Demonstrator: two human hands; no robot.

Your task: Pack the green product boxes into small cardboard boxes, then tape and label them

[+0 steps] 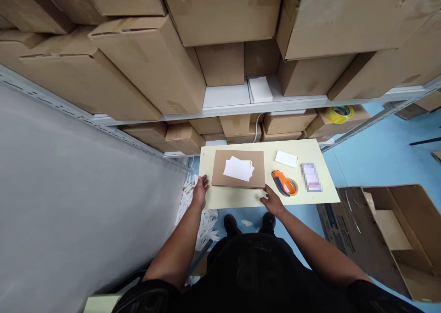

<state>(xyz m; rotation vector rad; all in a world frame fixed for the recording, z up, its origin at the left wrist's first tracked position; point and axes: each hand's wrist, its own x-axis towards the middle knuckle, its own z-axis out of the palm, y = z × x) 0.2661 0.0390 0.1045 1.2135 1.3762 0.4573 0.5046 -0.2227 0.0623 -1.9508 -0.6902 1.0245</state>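
Observation:
A flat brown cardboard piece or box [220, 166] lies on the cream tabletop [237, 198], with a few overlapping white paper slips [237, 168] on it. My right hand [273, 202] is at its near right corner, fingertips touching or nearly touching it, thumb and fingers apart. At the table's left edge is my left hand [200, 191], fingers loosely bent with nothing in them. An orange and blue tape dispenser [284, 183] lies to the right of the cardboard. Beyond it is a white card stack or small box [286, 159]. A blurred-out phone-like rectangle [311, 177] rests further right.
Cardboard boxes [155, 60] fill the shelves ahead. White papers [260, 89] lie on the upper shelf; a yellow tape roll [340, 114] tops a lower box. An open carton [382, 239] stands at right. White paper strips [203, 221] cover floor by the grey wall [86, 189].

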